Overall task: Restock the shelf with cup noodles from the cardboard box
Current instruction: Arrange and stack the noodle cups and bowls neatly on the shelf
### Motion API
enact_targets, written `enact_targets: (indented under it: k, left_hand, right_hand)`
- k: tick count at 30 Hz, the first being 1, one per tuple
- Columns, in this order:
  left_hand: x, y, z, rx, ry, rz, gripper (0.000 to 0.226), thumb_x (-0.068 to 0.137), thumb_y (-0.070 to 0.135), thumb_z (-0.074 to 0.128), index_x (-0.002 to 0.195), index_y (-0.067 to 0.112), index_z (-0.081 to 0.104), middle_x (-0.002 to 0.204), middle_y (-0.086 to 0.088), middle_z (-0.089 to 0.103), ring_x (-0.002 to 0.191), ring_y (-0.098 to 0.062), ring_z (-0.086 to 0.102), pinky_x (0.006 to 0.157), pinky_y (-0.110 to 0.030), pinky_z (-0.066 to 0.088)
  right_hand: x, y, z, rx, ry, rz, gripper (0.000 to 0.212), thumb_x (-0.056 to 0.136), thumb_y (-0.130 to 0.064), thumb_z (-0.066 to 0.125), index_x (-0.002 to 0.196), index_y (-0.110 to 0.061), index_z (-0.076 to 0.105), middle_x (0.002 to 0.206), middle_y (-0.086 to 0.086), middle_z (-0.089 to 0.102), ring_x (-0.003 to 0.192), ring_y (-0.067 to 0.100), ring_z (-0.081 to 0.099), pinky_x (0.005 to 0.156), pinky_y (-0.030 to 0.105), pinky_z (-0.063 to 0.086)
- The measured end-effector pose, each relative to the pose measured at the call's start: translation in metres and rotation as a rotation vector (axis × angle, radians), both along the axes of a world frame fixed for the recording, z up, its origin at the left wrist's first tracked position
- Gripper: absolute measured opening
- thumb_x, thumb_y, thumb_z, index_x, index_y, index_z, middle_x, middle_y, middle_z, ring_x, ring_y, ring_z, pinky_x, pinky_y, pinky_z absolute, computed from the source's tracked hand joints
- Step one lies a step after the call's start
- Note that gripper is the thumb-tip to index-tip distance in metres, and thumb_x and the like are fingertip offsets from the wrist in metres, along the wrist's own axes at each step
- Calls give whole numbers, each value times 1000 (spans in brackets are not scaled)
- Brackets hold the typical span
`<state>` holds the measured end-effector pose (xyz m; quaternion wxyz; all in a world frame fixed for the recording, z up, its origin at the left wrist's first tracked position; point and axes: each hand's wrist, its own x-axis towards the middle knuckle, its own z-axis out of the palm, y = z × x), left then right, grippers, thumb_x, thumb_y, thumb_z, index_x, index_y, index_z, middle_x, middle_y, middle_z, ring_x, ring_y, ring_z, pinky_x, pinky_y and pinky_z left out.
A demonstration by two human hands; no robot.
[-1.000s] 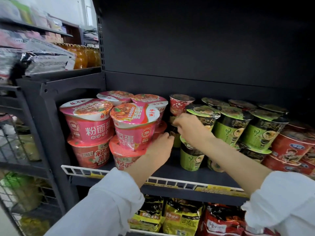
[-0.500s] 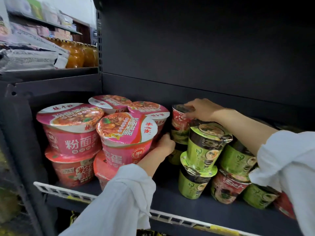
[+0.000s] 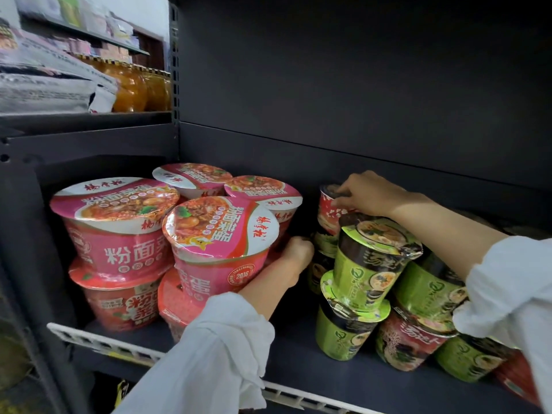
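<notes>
At the shelf's (image 3: 298, 372) left end stand pink bowls (image 3: 119, 234), wide noodle tubs stacked two high, four on top, all sealed with foil lids under shrink wrap. They are probably light, with thin walls that dent; the film looks slippery, so I would hold one by the sides under the rim, not by the lid.

The left hand (image 3: 295, 252) reaches in between the front pink bowl and the cups, knuckles toward the camera. Its fingers are hidden behind the bowl, so I cannot tell whether they grip anything.

Toward the shelf's back, near the middle, a red cup (image 3: 328, 209) sits on top of another cup. The right hand (image 3: 367, 195) lies over its lid, fingers curled round the rim, pinching it. It is tall, narrow and likely to topple; a grip round the rim or upper wall suits it.

Along the right half, green cups (image 3: 367, 264) lean in a loose two-high pile, with a dark red cup (image 3: 403, 345) in the bottom row. One nudge could bring the top ones down.

The cardboard box is not in view.
</notes>
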<state>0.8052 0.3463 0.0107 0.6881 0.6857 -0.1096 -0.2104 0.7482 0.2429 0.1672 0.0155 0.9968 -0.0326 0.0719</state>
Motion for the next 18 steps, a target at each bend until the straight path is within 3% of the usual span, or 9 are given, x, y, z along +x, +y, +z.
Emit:
enact_targets:
  k: [2, 6, 8, 11, 14, 18]
  left_hand:
    - [0, -1, 2, -52, 51, 8, 31, 89, -1, 38, 110, -2, 60, 95, -20, 59, 85, -25, 56, 71, -29, 44]
    - [-2, -1, 7, -64, 80, 58, 34, 94, 8, 39, 120, -4, 57, 122, -26, 59, 113, -36, 58, 99, -43, 45]
    - [-3, -2, 9, -42, 75, 49, 35, 95, 10, 37, 121, -5, 56, 124, -25, 58, 116, -38, 56, 102, -44, 45]
    - [0, -7, 6, 12, 61, 20, 36, 93, 11, 38, 118, -7, 57, 121, -27, 59, 111, -37, 58, 99, -43, 44]
    - [-4, -6, 8, 17, 56, 5, 35, 95, 11, 40, 117, -9, 58, 110, -23, 62, 101, -30, 58, 87, -36, 44]
    - [-7, -6, 15, -43, 80, 27, 41, 100, 26, 37, 122, -3, 55, 122, -20, 59, 116, -32, 55, 102, -38, 43]
  right_hand:
    - [1, -1, 0, -23, 39, 20, 24, 92, -31, 57, 76, -15, 64, 78, 4, 60, 82, 27, 60, 70, 32, 43]
    - [-2, -6, 9, 19, 79, 8, 14, 87, -18, 63, 91, -8, 72, 96, 13, 71, 86, 22, 65, 75, 33, 49]
    - [-4, -5, 13, 79, 68, -36, 21, 85, -32, 66, 86, -12, 71, 90, 6, 70, 81, 17, 62, 67, 31, 44]
    - [2, 4, 12, 42, 51, -122, 51, 84, -60, 54, 70, -11, 53, 74, 2, 55, 71, 18, 52, 55, 28, 33]
    - [8, 10, 7, 11, 63, -104, 44, 92, -47, 51, 75, -6, 55, 73, 6, 52, 72, 23, 51, 57, 29, 33]
    - [6, 13, 13, 29, 136, -42, 34, 90, -22, 54, 61, -6, 45, 56, 3, 41, 59, 22, 43, 52, 29, 28]
